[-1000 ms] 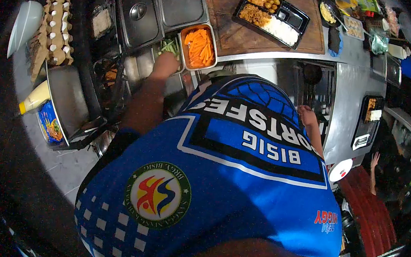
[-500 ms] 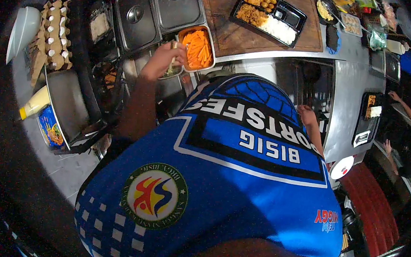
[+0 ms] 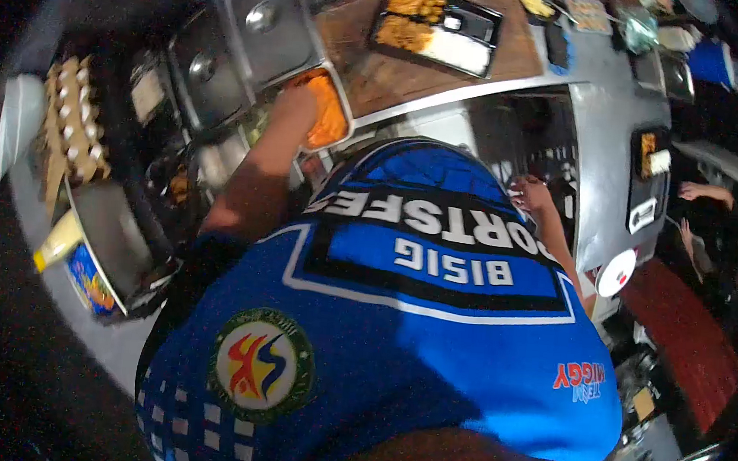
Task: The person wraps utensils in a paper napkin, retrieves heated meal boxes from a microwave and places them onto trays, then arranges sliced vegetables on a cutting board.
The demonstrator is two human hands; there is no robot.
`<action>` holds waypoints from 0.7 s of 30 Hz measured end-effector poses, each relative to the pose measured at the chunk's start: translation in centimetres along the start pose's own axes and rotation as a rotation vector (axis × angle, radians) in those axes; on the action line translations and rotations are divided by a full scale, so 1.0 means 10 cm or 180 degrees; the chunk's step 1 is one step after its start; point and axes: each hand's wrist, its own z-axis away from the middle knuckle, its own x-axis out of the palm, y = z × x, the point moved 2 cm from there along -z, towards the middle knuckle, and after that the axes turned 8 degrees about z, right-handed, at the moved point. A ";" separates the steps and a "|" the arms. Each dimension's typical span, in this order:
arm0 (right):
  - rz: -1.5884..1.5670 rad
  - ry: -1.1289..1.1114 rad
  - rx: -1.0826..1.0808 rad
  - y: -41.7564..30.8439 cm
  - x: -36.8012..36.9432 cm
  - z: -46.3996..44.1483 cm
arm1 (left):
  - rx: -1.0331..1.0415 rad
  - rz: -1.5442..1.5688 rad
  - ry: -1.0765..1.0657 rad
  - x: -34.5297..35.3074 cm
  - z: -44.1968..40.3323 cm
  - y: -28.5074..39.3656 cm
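My left hand (image 3: 299, 108) reaches into the metal container of orange carrot strips (image 3: 331, 117). Its fingers are blurred and partly hidden against the strips, so their grip cannot be made out. Just left of it is a compartment with pale green strips (image 3: 256, 126), partly covered by my forearm. My right hand (image 3: 531, 194) hangs near the counter's front edge, beside my blue shirt, with its fingers curled in. Whatever may be in it is too small and blurred to tell.
Lidded steel pans (image 3: 268, 27) stand behind the containers. A black meal tray (image 3: 437, 30) with rice lies on the wooden board (image 3: 350, 34). Egg cartons (image 3: 74, 121) are at left. Another filled tray (image 3: 650, 179) is at right, near another person's hands (image 3: 705, 195).
My left hand has moved from the green strips rightward into the carrot strips. The view has shifted and tilted. My right hand stays near the counter edge. The other person's hands have moved closer.
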 end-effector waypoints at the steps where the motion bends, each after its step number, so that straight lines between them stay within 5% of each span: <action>1: 0.0037 0.0168 0.0372 -0.14 0.03 0.11 | -0.0036 0.0097 0.0192 0.10 -0.11 -0.03; 7: -0.0036 0.0358 0.0518 -0.40 0.14 0.29 | 0.0388 -0.0599 -0.0284 -0.07 -0.03 0.22; 14: -0.0451 0.0212 -0.0639 -0.69 0.15 -0.17 | 0.0425 -0.0659 -0.0290 -0.32 0.16 0.34; 18: 0.0560 0.0645 -0.0788 -1.82 -0.02 -0.03 | 0.0383 -0.0158 -0.0413 -0.40 0.23 0.21; 19: 0.0516 0.0682 -0.1317 -1.96 -0.02 -0.21 | 0.0595 -0.0102 -0.0395 -0.33 0.14 0.09; 21: 0.0663 0.0803 -0.1196 -2.34 -0.03 -0.34 | 0.1103 0.1615 -0.0402 0.02 -0.08 -0.30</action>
